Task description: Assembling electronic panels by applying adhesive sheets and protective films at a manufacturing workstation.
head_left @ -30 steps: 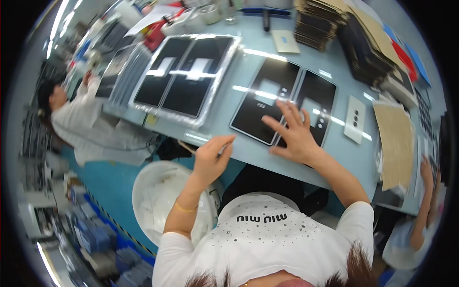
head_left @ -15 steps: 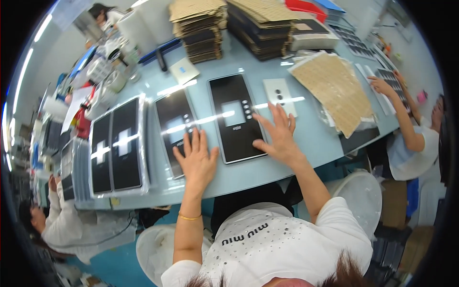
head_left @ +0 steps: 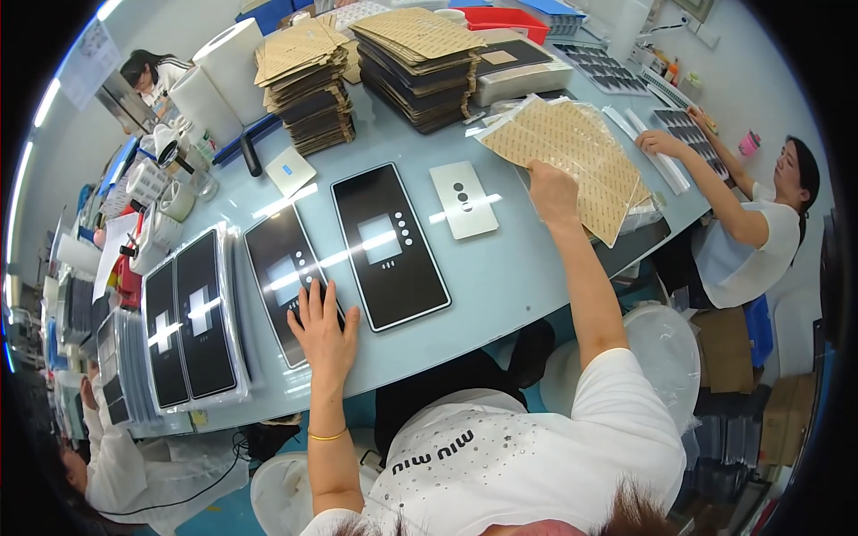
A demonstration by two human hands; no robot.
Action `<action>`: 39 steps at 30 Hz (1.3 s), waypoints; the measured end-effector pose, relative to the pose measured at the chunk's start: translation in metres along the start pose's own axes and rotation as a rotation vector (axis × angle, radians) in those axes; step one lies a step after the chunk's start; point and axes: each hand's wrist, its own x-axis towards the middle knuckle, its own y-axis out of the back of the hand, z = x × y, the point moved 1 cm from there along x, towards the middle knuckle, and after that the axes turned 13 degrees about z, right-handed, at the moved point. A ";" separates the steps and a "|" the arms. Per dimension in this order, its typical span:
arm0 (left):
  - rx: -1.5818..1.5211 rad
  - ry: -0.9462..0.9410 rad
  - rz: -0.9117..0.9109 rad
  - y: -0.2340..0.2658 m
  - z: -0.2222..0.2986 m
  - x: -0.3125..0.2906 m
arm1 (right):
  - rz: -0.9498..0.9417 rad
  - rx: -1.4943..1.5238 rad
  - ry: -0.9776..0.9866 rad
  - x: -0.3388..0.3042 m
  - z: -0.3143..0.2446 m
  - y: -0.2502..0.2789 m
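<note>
My left hand point(head_left: 323, 335) lies with fingers stretched over the lower part of a black rectangular panel point(head_left: 271, 243), which has a pale window and small round holes. Beside it, to the right, lies a second black panel point(head_left: 413, 288) with a light rim, untouched. My right hand point(head_left: 554, 189) is closed on the left edge of a tan patterned backing sheet point(head_left: 597, 170), on a pile with clear plastic; the fingertips are partly hidden. Between that pile and the second panel sits a small white plate point(head_left: 480, 220) with black dots in a row.
Two tall stacks of tan and black sheets point(head_left: 308, 103) stand at the back. Sleeved black panels point(head_left: 212, 362) lie at the left, near white rolls point(head_left: 204, 96) and a cream pad point(head_left: 290, 171). A co-worker point(head_left: 746, 214) handles strips at the right; others sit left and far back.
My right hand has left the second panel and moved right and away, onto the tan sheet. My left hand stays on the left panel. The whole view has shifted.
</note>
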 end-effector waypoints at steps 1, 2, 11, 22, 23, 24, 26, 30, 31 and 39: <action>-0.092 -0.019 0.134 0.001 0.003 0.001 | 0.076 0.079 -0.060 -0.002 0.002 0.004; -0.090 -0.020 0.135 0.002 0.008 0.003 | 0.077 0.081 -0.061 -0.004 0.002 0.008; -1.509 0.558 -0.701 -0.032 0.169 0.081 | 0.116 0.138 -0.088 -0.045 -0.007 0.061; -1.679 1.086 -0.625 -0.103 0.215 0.102 | 0.102 0.512 -0.045 -0.054 -0.024 0.106; -1.714 1.096 -0.615 -0.101 0.215 0.101 | 0.101 0.513 -0.052 -0.052 -0.031 0.106; -1.706 1.097 -0.617 -0.102 0.214 0.100 | 0.068 0.555 -0.096 -0.050 -0.037 0.105; -1.800 1.073 -0.685 -0.103 0.213 0.099 | 0.037 0.603 -0.146 -0.045 -0.045 0.103; -1.792 1.064 -0.699 -0.100 0.219 0.095 | -0.088 0.534 -0.244 -0.040 -0.055 0.098; -1.771 1.010 -0.721 -0.099 0.219 0.095 | -0.096 0.528 -0.272 -0.039 -0.056 0.096; -1.535 0.658 -0.641 -0.097 0.218 0.099 | -0.236 0.539 -0.444 -0.034 -0.041 0.094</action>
